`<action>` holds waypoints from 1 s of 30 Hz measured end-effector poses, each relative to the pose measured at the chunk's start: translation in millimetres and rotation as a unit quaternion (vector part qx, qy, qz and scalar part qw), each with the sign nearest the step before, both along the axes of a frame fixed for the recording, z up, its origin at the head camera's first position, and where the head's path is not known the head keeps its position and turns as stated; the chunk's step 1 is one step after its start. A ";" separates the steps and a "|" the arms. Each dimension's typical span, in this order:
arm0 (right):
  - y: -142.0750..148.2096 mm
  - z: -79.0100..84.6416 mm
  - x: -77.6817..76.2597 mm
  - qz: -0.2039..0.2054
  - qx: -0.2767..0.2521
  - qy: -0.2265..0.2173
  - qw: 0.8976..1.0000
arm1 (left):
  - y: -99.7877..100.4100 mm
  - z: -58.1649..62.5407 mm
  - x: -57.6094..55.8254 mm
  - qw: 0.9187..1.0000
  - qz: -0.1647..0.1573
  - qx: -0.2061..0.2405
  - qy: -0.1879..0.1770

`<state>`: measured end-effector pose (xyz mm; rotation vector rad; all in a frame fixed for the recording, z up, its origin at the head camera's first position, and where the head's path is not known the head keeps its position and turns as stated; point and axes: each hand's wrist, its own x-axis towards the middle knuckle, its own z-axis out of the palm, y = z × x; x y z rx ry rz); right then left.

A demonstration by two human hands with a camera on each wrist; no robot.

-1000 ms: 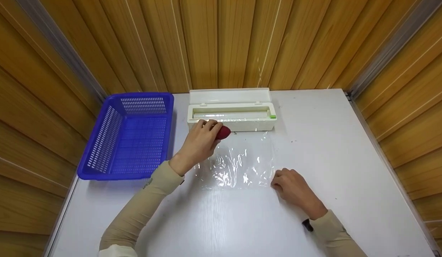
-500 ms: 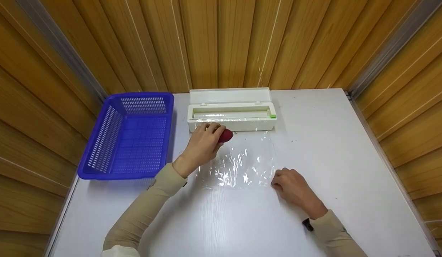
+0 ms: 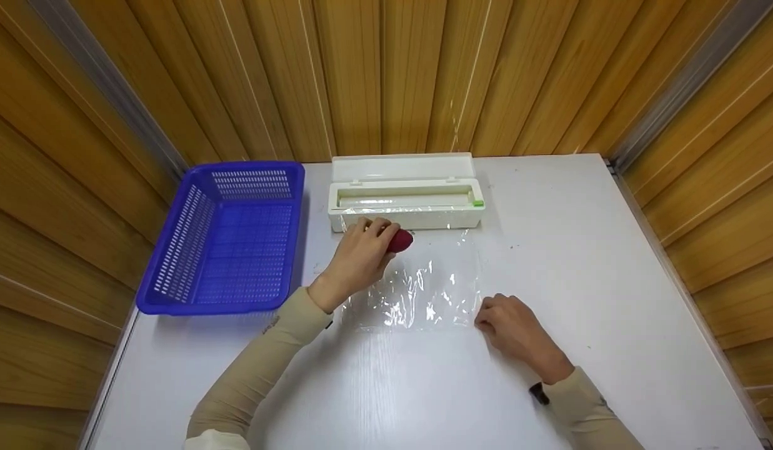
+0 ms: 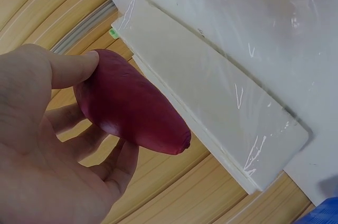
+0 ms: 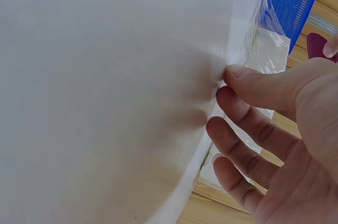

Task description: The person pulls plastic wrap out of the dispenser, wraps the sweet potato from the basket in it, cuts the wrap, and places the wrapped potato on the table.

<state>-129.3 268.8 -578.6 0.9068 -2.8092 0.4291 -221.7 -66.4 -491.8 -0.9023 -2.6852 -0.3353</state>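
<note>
My left hand [image 3: 360, 257] holds a dark red, smooth, tapered sweet potato [image 3: 400, 241] above the sheet of plastic wrap. In the left wrist view the thumb lies on top of the sweet potato [image 4: 132, 105], with the fingers curled beneath it. Clear, shiny plastic wrap [image 3: 433, 284] stretches toward me from a white wrap dispenser [image 3: 417, 219] whose lid stands raised. At the wrap's near right corner, my right hand [image 3: 514, 328] pinches the edge between thumb and forefinger. The right wrist view shows those fingertips [image 5: 232, 72] at the film's edge.
A blue perforated plastic basket [image 3: 294, 250] stands left of the dispenser. A green tab [image 3: 478, 204] sits at the dispenser's right end. Wood-panelled walls [image 3: 411, 75] border the white table [image 3: 586, 262] at the back and sides.
My left hand has moved slightly to the right and toward me with the sweet potato. The right hand keeps its place at the wrap's corner.
</note>
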 end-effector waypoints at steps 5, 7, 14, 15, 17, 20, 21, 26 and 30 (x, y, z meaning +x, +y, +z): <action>-0.6 -0.6 0.4 0.000 -0.002 0.007 1.000 | 3.1 -1.1 0.6 1.000 0.003 -0.005 -0.009; -1.1 -0.3 0.6 -0.001 -0.002 0.010 1.000 | 4.3 -1.9 0.6 1.000 0.003 -0.006 -0.012; -2.3 1.8 1.6 0.005 -0.003 0.020 1.000 | 8.5 -7.2 0.8 1.000 0.000 -0.009 -0.011; -2.2 1.8 1.5 0.005 -0.003 0.021 1.000 | 9.1 -8.4 0.6 1.000 0.001 -0.010 -0.013; -2.1 1.7 1.3 0.004 -0.003 0.021 1.000 | 10.3 -10.9 0.2 1.000 0.001 -0.011 -0.019; -1.8 1.5 0.9 0.003 -0.004 0.023 1.000 | 12.3 -13.9 -0.1 1.000 0.000 -0.008 -0.027; -1.6 1.5 0.9 0.002 -0.003 0.024 1.000 | 13.1 -14.6 -0.1 1.000 -0.001 -0.007 -0.028; -0.9 1.7 0.8 0.001 -0.004 0.018 1.000 | 15.7 -18.4 0.7 1.000 -0.004 -0.003 -0.027; -0.8 1.8 0.6 -0.002 -0.005 0.008 1.000 | 16.7 -23.5 2.2 0.999 -0.006 -0.002 -0.032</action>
